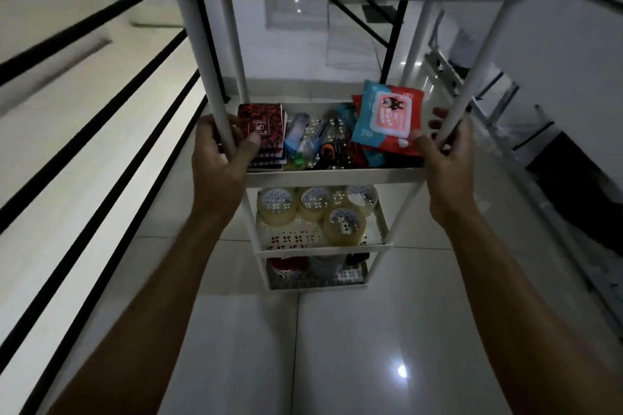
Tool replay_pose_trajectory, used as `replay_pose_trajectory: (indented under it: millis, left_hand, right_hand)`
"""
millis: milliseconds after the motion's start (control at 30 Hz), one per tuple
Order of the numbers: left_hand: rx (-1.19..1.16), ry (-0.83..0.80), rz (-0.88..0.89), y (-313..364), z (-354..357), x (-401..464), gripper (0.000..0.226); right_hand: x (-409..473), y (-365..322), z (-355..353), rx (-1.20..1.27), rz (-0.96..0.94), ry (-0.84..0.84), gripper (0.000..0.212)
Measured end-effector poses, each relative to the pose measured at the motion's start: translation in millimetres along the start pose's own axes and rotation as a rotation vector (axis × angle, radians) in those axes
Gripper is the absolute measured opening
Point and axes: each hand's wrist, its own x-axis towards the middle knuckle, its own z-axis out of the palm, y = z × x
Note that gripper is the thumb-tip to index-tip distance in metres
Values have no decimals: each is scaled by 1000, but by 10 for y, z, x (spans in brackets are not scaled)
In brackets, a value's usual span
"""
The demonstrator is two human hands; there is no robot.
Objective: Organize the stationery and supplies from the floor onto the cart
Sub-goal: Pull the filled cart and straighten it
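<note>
The left hand (219, 158) grips the cart's front left post (215, 77), fingers curled round it and thumb lying across the stack of red notebooks (266, 135); the right hand (445, 158) grips the front right post (472, 77) the same way, just beside the wet-wipe packs (387, 121). Both forearms reach forward and up from the bottom corners. The white cart (337, 175) stands on glossy pale floor tiles (337, 347). Its second tier holds the notebooks at left, pens and small tools in the middle, wipes at right. The tier below carries clear tape rolls (344, 224); the bottom tier's contents are too dim to tell. White steps with black edging (84, 145) rise at left, and a metal frame (488, 94) leans at right.
</note>
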Motion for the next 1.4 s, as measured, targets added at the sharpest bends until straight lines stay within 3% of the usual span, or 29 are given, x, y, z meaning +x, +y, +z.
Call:
replay_pose_trajectory:
  millis: [100,167,267,400,533,667,767,933,1067,1167,1333,1400]
  left_hand:
    - [118,-7,-32,-258,-20,-274,68]
    - [74,-54,-188,-410,21,-381,79]
    - [58,-111,-431,-599,129,-479,60]
    - [80,-34,-435,-859,166,-456,20]
    - [23,6,-454,-897,205,-316,46]
    - [-50,-102,-491,-968,184,-227,56]
    - [-46,-115,-441,-1009,162,-281,52]
    - [6,31,-437,-1218,219,-452,27]
    - [30,-30,-648,-1479,270,-681,44]
    - [52,-104,-671,-1580,280,-629,55]
    - [0,-262,-699,-1645,218,-512,40]
    - [4,-274,-692,-1660,211,-525,37]
  right_hand:
    - [-184,287,-64,-57,52,8,71]
    - [-294,490,-86,-6,133,-27,83]
    - [-394,746,-49,-17,266,-64,75]
    - [-353,1030,-7,-173,385,3,33]
    - [-228,1154,-3,-143,457,52,29]
    - [-102,1243,0,-143,481,64,31]
    - [-100,1316,-37,-98,459,51,36]
    - [-331,1641,-72,-84,506,26,37]
    - [-414,1895,-45,-116,567,84,27]
    - [-325,1871,-29,-110,577,53,34]
    - [-268,1923,-77,-133,554,-13,49]
    - [-293,1973,-98,-121,518,-39,44]
